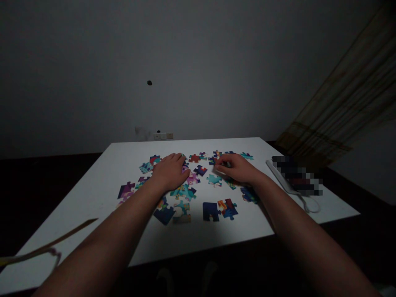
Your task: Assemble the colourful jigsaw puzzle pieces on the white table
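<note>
Resting left hand (170, 171) on jigsaw pieces (192, 178), right hand (236, 168) touching another piece (212, 161)

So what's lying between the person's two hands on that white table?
In the head view, loose jigsaw pieces lie between the left hand and right hand: a pink-purple piece, a navy piece, a turquoise piece and a red piece.

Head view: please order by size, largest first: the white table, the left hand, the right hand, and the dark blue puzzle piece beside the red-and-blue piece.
The white table is largest. Then come the left hand and the right hand, which look alike, so I do not rank them. Smallest is the dark blue puzzle piece.
</note>
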